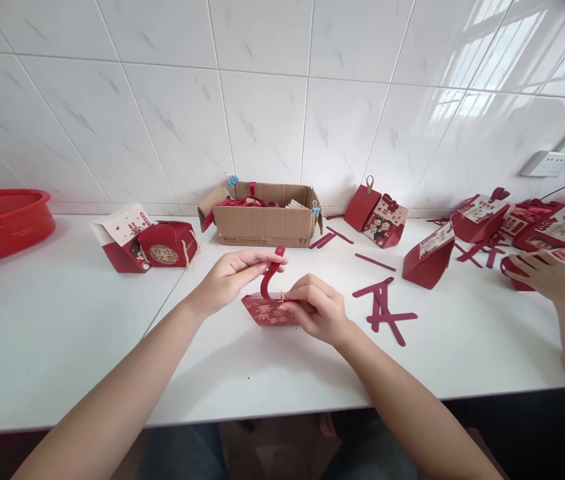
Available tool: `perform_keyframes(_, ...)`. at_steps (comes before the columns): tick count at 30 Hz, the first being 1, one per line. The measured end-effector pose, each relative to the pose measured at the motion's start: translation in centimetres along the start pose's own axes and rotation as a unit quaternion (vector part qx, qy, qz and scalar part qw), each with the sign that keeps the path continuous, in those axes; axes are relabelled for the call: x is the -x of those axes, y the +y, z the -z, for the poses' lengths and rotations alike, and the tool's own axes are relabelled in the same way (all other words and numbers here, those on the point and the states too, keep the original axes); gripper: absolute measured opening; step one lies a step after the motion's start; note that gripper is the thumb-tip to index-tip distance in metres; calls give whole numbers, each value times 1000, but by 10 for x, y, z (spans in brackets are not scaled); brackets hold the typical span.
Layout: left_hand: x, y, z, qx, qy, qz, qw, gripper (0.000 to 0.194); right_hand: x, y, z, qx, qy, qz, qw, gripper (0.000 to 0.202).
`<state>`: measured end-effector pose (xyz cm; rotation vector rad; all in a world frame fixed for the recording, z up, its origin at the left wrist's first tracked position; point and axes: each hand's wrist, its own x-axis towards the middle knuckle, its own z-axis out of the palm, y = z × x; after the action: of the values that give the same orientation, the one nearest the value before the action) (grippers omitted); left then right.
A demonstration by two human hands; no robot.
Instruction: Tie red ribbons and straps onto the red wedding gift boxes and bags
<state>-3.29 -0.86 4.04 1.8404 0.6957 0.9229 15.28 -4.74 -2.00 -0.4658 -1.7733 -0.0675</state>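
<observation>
A red gift box [267, 313] with pale lettering stands on the white table in front of me. From its top edge a dark red strap [265, 283] curves upward. My left hand [236, 277] pinches that strap near its upper, holed end. Thumb and fingers of my right hand [316, 308] are closed at the box's top edge, beside a small gold-coloured fastener [282, 298]. The right side of the box is hidden behind my right hand.
Loose dark red straps [387, 310] lie to the right. A cardboard box [262, 225] of parts stands by the wall. Finished-looking gift boxes [167, 245] are left and right. A red plastic basket [7, 227] is far left; another person's hand [552, 273] touches boxes at right.
</observation>
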Motion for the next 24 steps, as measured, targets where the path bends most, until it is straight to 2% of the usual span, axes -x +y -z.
perform_keyframes(2,5,-8,-1,79,-10,13,997,24,1,1,1,4,-5,-10,1000,7)
perform_keyframes(4,12,-15,-5,134,8,25,991,21,1,1,2,5,-9,-19,1000,8)
perform_keyframes(9,25,-16,-12,144,97,45,984,8,0,-3,3,11,-24,-14,1000,11)
perform_keyframes(11,27,-12,-13,143,89,55,984,8,-2,-5,4,10,-32,-14,999,13)
perform_keyframes(16,31,-9,-13,155,9,100,983,15,-3,-8,5,-9,-44,-12,999,11)
perform_keyframes(24,33,-13,-18,216,70,78,971,19,-2,-8,4,-12,-49,-20,999,12)
